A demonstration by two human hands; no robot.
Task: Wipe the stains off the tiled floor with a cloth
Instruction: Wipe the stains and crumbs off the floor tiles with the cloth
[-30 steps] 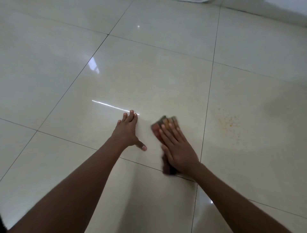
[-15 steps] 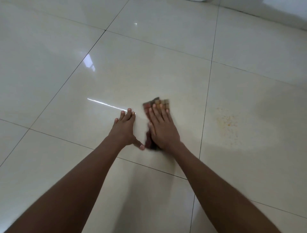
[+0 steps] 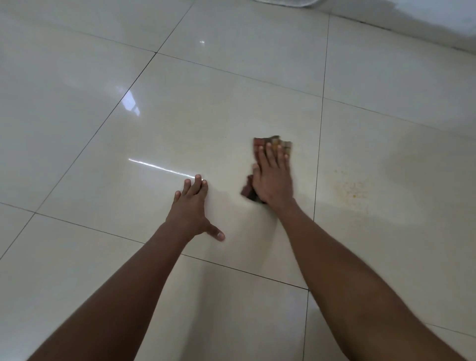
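Observation:
A folded reddish-brown cloth [image 3: 258,145] lies on the glossy cream tiled floor [image 3: 206,116]. My right hand [image 3: 273,177] presses flat on top of it, fingers stretched forward, so only the cloth's far end and near left corner show. My left hand [image 3: 192,208] rests flat on the same tile, a little to the left and nearer to me, fingers spread and holding nothing. A patch of orange-yellow speckled stains [image 3: 351,189] marks the neighbouring tile to the right of the cloth, beyond a dark grout line [image 3: 318,165].
A wall base or skirting [image 3: 401,28] runs along the top right. A white object's edge [image 3: 288,2] shows at the top. Bright light reflections [image 3: 164,168] streak the tile near my left hand.
My right hand has slid the cloth forward and to the right, away from my left hand and closer to the grout line. My left hand stays planted.

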